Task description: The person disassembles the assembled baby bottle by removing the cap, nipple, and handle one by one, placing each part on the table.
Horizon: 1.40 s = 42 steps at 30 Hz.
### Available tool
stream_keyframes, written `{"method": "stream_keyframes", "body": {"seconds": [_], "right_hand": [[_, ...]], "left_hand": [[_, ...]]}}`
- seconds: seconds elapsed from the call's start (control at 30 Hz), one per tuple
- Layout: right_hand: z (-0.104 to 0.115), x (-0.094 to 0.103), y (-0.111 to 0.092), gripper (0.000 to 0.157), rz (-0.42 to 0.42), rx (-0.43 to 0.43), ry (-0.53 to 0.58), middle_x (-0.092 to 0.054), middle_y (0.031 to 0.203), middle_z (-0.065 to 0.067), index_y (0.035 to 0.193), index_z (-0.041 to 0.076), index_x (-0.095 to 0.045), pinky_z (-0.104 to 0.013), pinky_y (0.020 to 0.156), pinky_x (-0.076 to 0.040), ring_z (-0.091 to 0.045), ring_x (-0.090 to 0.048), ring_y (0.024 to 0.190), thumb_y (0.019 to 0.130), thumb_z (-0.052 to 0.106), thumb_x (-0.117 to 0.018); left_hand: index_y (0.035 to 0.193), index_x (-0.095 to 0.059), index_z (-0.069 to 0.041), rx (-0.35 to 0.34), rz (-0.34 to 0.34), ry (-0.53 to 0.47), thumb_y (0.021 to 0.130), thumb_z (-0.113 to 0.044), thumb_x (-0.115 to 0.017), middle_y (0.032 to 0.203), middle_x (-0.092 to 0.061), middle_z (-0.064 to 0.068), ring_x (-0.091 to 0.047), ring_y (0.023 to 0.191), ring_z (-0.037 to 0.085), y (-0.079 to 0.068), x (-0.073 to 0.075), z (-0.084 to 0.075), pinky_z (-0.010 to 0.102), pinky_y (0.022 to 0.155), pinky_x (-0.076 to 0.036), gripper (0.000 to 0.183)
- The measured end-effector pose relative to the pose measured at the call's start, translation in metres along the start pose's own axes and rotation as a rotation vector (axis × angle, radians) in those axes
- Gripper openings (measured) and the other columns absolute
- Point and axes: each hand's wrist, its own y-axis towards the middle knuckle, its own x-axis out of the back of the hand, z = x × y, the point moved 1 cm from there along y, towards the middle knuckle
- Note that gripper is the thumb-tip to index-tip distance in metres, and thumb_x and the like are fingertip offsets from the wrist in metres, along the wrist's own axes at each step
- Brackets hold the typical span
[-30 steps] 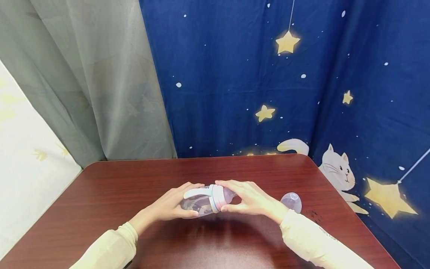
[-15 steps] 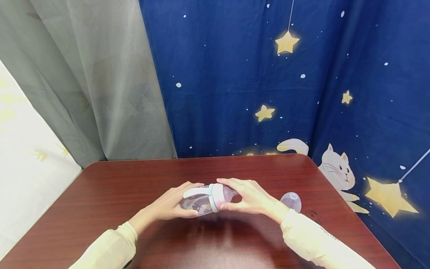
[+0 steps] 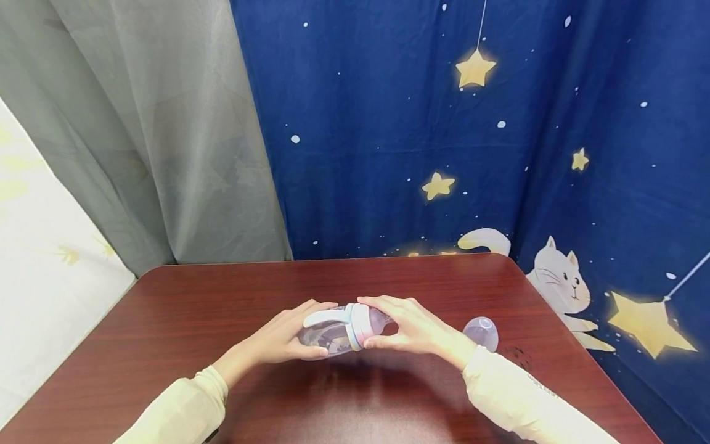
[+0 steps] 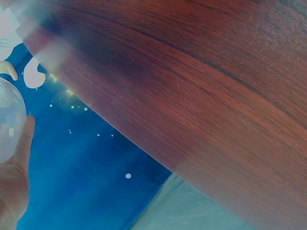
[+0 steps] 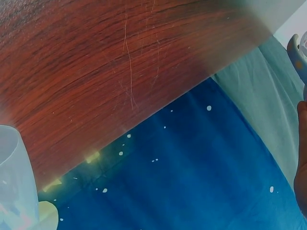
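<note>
A clear baby bottle [image 3: 327, 337] with a pale handle and a white-and-pink collar lies sideways between both hands in the head view, its teat end toward the right. My left hand [image 3: 280, 338] grips the bottle's body, thumb below and fingers over the top. The collar [image 3: 362, 325] is held by my right hand [image 3: 413, 327], thumb on the near side and fingers on the far side. In the left wrist view, the bottle's rounded base [image 4: 10, 120] shows beside my left hand [image 4: 17, 182]. At the right wrist view's edge is part of my right hand [image 5: 301, 158].
A translucent dome-shaped cap [image 3: 481, 334] stands on the dark red table [image 3: 222, 302], just beyond my right forearm. Dark marks [image 3: 518, 354] show on the wood right of it. Grey and blue star-patterned curtains [image 3: 383, 123] hang behind the table.
My right hand's fingers have shifted very slightly around the collar. The bottle, left hand and cap stay in place.
</note>
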Motion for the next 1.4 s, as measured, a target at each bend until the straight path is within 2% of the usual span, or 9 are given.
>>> {"method": "stream_keyframes", "body": {"seconds": [0.43, 0.73, 0.93, 1.07, 1.23, 1.4], "right_hand": [[-0.0034, -0.0017, -0.0013, 0.065, -0.034, 0.091, 0.018, -0.054, 0.123, 0.003, 0.132, 0.016, -0.048, -0.027, 0.084, -0.044, -0.009, -0.053, 0.105, 0.078, 0.046, -0.067], [-0.0012, -0.0006, -0.0011, 0.066, -0.012, 0.064, 0.016, -0.053, 0.124, 0.003, 0.134, 0.019, -0.045, -0.028, 0.084, -0.044, -0.009, -0.053, 0.105, 0.079, 0.049, -0.065], [0.0016, 0.0023, -0.0018, 0.069, -0.006, -0.034, -0.023, -0.051, 0.129, 0.001, 0.138, 0.022, -0.04, -0.032, 0.086, -0.043, -0.011, -0.052, 0.11, 0.08, 0.054, -0.06], [0.0023, 0.0039, -0.0021, 0.067, 0.008, -0.083, -0.048, -0.05, 0.129, 0.001, 0.137, 0.023, -0.041, -0.033, 0.087, -0.043, -0.012, -0.051, 0.111, 0.08, 0.055, -0.059], [0.0033, 0.0022, -0.0026, 0.067, 0.012, -0.076, -0.056, -0.054, 0.124, 0.003, 0.135, 0.024, -0.044, -0.032, 0.084, -0.044, -0.01, -0.054, 0.106, 0.08, 0.059, -0.057], [0.0017, -0.0004, -0.0034, 0.069, 0.006, -0.039, -0.04, -0.056, 0.122, 0.001, 0.134, 0.017, -0.045, -0.032, 0.083, -0.045, -0.011, -0.056, 0.103, 0.079, 0.056, -0.059]], "left_hand": [[0.131, -0.044, -0.015, 0.002, 0.004, 0.002, 0.076, -0.049, -0.068, 0.105, -0.05, -0.011, -0.052, 0.077, 0.003, 0.0002, 0.0002, -0.0013, 0.024, 0.064, -0.043, 0.069], [0.132, -0.044, -0.018, 0.018, 0.004, 0.001, 0.076, -0.05, -0.067, 0.105, -0.05, -0.011, -0.052, 0.077, 0.004, -0.0013, 0.0013, -0.0029, 0.023, 0.063, -0.043, 0.069], [0.132, -0.044, -0.015, 0.007, -0.007, 0.005, 0.076, -0.048, -0.068, 0.105, -0.05, -0.01, -0.053, 0.078, 0.004, -0.0014, 0.0017, -0.0028, 0.024, 0.063, -0.044, 0.069], [0.131, -0.044, -0.014, 0.007, -0.007, -0.001, 0.076, -0.048, -0.068, 0.105, -0.05, -0.009, -0.053, 0.079, 0.004, -0.0013, 0.0017, -0.0032, 0.024, 0.063, -0.044, 0.07], [0.132, -0.044, -0.015, 0.009, -0.007, -0.005, 0.076, -0.048, -0.068, 0.105, -0.05, -0.01, -0.053, 0.079, 0.004, -0.0014, 0.0012, -0.0032, 0.024, 0.064, -0.044, 0.069], [0.132, -0.043, -0.018, 0.01, -0.005, -0.008, 0.076, -0.048, -0.068, 0.106, -0.05, -0.01, -0.053, 0.079, 0.004, -0.001, 0.0006, -0.0034, 0.024, 0.064, -0.044, 0.069]]}}
